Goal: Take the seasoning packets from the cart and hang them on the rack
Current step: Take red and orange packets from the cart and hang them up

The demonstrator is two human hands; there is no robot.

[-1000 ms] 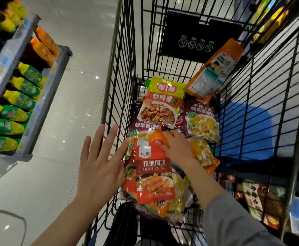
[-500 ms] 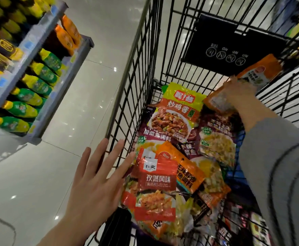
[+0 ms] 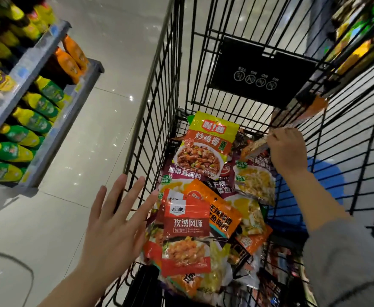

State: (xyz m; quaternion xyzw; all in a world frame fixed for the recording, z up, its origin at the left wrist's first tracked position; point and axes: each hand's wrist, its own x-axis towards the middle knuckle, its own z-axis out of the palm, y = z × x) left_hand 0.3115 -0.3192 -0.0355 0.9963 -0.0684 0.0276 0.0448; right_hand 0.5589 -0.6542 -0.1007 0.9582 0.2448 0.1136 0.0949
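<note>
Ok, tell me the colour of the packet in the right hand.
Orange packet, head view.

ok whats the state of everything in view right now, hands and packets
left hand: open, fingers spread by the cart's side
right hand: grip closed on the orange packet
orange packet: lifted, tilted, partly blurred
yellow-topped packet: lying flat on the pile
red packet: lying on top, near end
cart: holding a pile of packets

Head view. Right hand (image 3: 289, 149) grips an orange seasoning packet (image 3: 301, 117) against the black wire cart's (image 3: 159, 103) right wall; left hand (image 3: 112, 227), fingers spread, rests at the left rim beside piled packets (image 3: 203, 196).
</note>
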